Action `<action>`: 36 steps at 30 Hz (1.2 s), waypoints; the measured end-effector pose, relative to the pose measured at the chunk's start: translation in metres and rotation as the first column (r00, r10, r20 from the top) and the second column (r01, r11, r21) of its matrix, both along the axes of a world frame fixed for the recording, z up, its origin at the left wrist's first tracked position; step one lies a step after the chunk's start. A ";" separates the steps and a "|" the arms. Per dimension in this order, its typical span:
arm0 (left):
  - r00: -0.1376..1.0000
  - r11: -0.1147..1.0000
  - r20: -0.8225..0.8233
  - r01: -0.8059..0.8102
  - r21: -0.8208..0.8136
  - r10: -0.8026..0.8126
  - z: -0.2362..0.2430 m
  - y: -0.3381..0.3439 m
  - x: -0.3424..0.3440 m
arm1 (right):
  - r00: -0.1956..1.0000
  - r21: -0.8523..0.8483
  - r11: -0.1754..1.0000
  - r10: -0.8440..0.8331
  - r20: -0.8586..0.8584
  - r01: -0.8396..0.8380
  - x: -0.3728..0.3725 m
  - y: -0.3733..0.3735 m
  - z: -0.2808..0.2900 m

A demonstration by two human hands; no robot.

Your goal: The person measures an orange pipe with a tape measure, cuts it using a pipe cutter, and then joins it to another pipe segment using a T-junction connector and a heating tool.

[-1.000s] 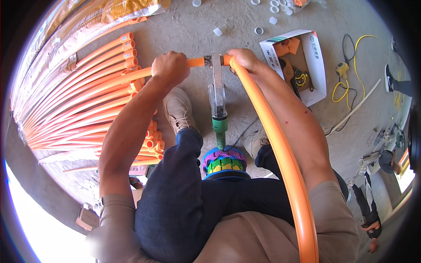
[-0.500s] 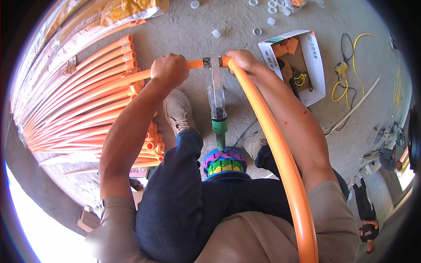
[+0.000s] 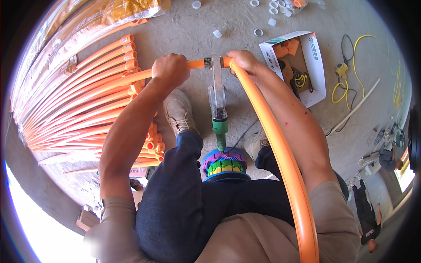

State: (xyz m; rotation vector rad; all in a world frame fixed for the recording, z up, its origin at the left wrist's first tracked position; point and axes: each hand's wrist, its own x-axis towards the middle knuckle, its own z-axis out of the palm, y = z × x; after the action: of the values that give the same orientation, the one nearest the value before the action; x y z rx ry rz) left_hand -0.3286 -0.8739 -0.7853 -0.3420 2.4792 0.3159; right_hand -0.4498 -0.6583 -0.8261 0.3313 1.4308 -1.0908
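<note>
My left hand is closed round a straight orange pipe that runs from the bundle side to the middle. My right hand grips the upper end of a second orange pipe, which curves down past my right forearm. Between my hands, a dark band is on the joint, beside an upright clear-and-metal fitting on a green tool. That tool's lower end meets a round multicoloured base between my legs. The underside of the joint and some right fingertips are hidden.
Many orange pipes lie at left, beside wrapped bundles. An open white box holds fittings and tools. White rings, cables, and a white pipe lie on the floor. A co-worker is at the lower right.
My hands and both pipes are nearly still, very slightly lower than a second ago. The co-worker at lower right has shifted, and a walking person's feet at upper right have left view.
</note>
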 end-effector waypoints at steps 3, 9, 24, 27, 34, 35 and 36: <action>1.000 1.000 -0.009 -0.004 -0.005 0.004 0.002 0.000 0.000 | 1.000 -0.011 1.000 -0.012 0.009 0.012 0.000 0.000 -0.002; 1.000 1.000 0.009 -0.008 -0.003 0.008 0.002 0.002 -0.003 | 1.000 0.002 1.000 -0.018 0.002 0.018 -0.001 0.001 -0.004; 0.998 1.000 0.060 0.005 0.000 -0.005 0.012 0.004 -0.007 | 1.000 0.003 1.000 0.005 -0.001 -0.005 -0.001 0.002 0.001; 1.000 1.000 0.007 -0.004 0.004 0.004 0.006 0.002 -0.003 | 1.000 0.009 1.000 -0.015 0.009 0.015 0.000 0.001 0.002; 1.000 1.000 0.024 0.005 -0.005 -0.005 0.003 0.001 -0.002 | 1.000 -0.004 1.000 0.001 -0.004 -0.002 0.001 0.001 0.000; 1.000 1.000 0.018 0.005 -0.005 -0.005 0.003 0.001 -0.002 | 1.000 -0.007 1.000 0.013 0.000 -0.013 0.001 0.001 0.001; 1.000 1.000 0.010 0.005 -0.005 -0.005 0.003 0.001 -0.002 | 1.000 -0.010 1.000 0.025 0.005 -0.025 0.001 0.002 0.001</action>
State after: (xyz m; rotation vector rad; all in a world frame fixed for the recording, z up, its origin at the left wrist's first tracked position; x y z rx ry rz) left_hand -0.3301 -0.8733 -0.7822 -0.3387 2.4709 0.3056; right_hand -0.4490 -0.6567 -0.8255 0.3083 1.4215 -1.0762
